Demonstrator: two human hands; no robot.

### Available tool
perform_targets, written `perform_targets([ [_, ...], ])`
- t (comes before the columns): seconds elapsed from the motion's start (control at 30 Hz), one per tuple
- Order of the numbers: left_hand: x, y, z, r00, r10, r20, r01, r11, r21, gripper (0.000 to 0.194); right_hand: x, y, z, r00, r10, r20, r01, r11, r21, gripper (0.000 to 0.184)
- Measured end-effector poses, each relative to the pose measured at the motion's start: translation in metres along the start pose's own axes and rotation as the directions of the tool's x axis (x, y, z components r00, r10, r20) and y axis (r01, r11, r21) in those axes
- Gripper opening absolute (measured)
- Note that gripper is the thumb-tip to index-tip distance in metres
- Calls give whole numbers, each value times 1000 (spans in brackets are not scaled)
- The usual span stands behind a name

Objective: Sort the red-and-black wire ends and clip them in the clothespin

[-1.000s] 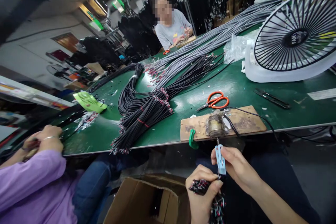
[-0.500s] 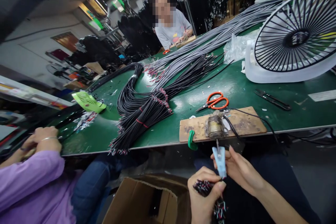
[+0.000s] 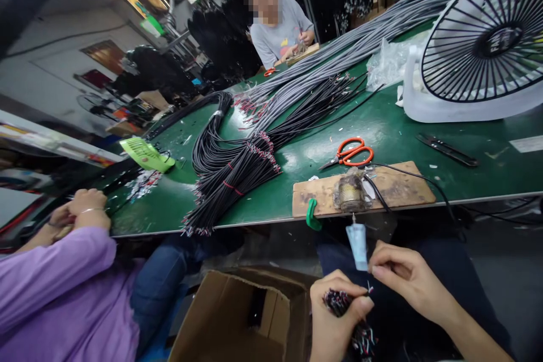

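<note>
My left hand [image 3: 337,311] is closed around a bundle of thin black cables [image 3: 338,301] with red, white and black wire ends. One cable's wire end [image 3: 370,289] pokes out between its thumb and forefinger. My right hand [image 3: 403,271] is pinched just above that wire end, beside the light blue flag-like piece [image 3: 357,246]; whatever sits between its fingertips is too small to make out. The blue piece hangs from the thin shaft of a small, dirty motor [image 3: 350,192], which is fixed on a wooden board [image 3: 403,184] at the table edge.
On the green table [image 3: 394,136] lie orange-handled scissors [image 3: 355,151], black snips [image 3: 447,150], black cable bundles [image 3: 241,167] and grey cables [image 3: 322,62]. A fan [image 3: 492,39] stands right. Below is a cardboard box [image 3: 229,317]. One person in purple [image 3: 63,288] sits left, another [image 3: 282,28] across.
My right hand has gone from open fingers behind the blue piece to a pinch near the wire end. The blue piece hangs free of the hands. The view has shifted slightly.
</note>
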State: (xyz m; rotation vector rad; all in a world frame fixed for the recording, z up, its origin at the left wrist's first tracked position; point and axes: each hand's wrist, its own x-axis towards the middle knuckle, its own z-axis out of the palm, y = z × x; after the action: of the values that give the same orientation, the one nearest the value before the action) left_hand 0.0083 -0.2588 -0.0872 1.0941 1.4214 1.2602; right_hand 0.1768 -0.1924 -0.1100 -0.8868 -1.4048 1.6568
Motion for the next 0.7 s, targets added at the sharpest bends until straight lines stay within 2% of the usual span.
perform_targets([
  [0.13,-5,-10,1,992,-124,38,122,991,51,43,-1,-14,8,992,-110,60,117,984,-132,21],
  [0.23,-7,-14,5,980,-185,66,182,982,54,45,0,-21,13,982,-139,131,162,968,-190,15],
  [0.3,-7,-16,8,979,-185,90,182,982,42,44,1,-22,15,979,-153,134,180,958,-224,15],
  [0.4,-9,-18,9,988,-151,46,152,988,-19,41,2,-20,15,981,-174,89,192,949,-252,24],
  [0.47,-10,-20,9,985,-171,7,170,979,-116,40,1,-15,15,982,-182,52,189,951,-244,26],
  [0.57,-11,-23,11,968,-252,-3,239,919,-312,41,-2,-8,18,977,-209,-37,197,958,-206,24],
  [0.7,-10,-25,15,965,-259,38,245,838,-488,39,-8,-1,27,957,-254,-144,244,966,-81,24],
])
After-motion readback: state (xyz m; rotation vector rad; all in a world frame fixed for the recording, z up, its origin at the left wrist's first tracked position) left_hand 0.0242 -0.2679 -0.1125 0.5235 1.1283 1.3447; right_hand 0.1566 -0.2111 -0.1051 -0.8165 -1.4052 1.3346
